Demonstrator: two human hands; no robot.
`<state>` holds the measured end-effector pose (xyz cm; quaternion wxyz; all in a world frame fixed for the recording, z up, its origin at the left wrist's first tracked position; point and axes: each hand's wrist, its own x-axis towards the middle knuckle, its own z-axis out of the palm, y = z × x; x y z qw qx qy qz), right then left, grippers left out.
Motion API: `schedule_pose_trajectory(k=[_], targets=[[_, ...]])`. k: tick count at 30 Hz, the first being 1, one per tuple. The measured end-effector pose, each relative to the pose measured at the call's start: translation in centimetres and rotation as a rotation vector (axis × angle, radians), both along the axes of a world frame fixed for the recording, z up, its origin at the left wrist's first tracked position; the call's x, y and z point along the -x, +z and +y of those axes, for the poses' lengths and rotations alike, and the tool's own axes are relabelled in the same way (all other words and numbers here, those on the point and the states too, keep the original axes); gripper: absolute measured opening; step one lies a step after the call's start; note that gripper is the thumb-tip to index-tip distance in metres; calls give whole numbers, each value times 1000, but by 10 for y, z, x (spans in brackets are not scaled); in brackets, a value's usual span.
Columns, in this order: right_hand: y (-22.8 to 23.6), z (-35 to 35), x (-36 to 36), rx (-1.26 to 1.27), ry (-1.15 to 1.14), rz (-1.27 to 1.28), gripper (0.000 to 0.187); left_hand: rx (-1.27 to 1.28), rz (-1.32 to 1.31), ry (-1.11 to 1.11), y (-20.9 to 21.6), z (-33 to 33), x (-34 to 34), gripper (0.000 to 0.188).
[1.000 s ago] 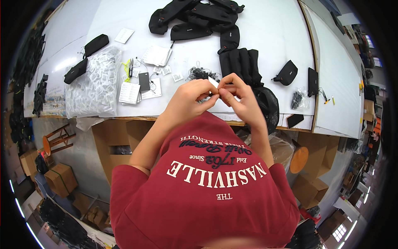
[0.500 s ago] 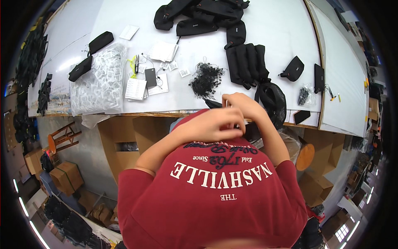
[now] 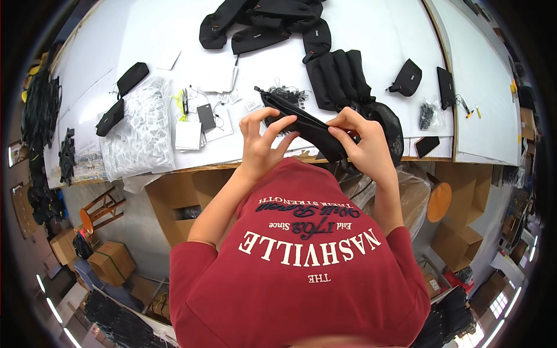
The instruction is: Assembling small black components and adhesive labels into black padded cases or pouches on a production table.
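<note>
A black zippered pouch [image 3: 310, 129] is held up in front of me at the table's near edge, tilted, with a long slit along its upper side. My left hand [image 3: 262, 142] has its fingertips on the pouch's left part, closed on its edge. With thumb and fingers my right hand [image 3: 366, 145] pinches the rim near the pouch's right end. Just beyond the pouch lies a tangle of black strings [image 3: 284, 95], partly covered by it. A row of black pouches [image 3: 337, 78] lies beyond my right hand, beside a black mesh bag [image 3: 386, 130].
On the white table [image 3: 371, 35] lie a plastic bag of white tags [image 3: 139, 127], white cards [image 3: 188, 135], a dark card [image 3: 206, 116] and scissors [image 3: 185, 101]. More black pouches [image 3: 267, 26] are heaped at the back. A phone [image 3: 427, 146] rests at the right front edge.
My hands, earlier close together near my chest, have spread apart and moved out over the table edge. The black pouch is now raised between them, with its slit showing.
</note>
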<state>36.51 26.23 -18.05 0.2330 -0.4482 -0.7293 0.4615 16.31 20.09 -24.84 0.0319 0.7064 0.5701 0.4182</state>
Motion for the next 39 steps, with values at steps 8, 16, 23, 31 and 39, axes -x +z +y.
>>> schedule_pose_trajectory(k=[8, 16, 23, 31, 39], targets=[[-2, -9, -1, -150, -178, -8, 6, 64, -76, -311, -1, 7, 7, 34], [-2, -13, 2, -129, -107, 47, 6, 17, 34, -236, 5, 1, 8, 29], [-11, -11, 10, -127, -27, 145, 7, 32, 72, -182, 16, -6, 9, 28], [-32, -3, 9, 494, 92, 651, 34, 139, -48, -95, 28, -18, 24, 24], [-78, -10, -7, 54, 557, 18, 38, 1199, -779, -215, 42, -43, 76, 18]])
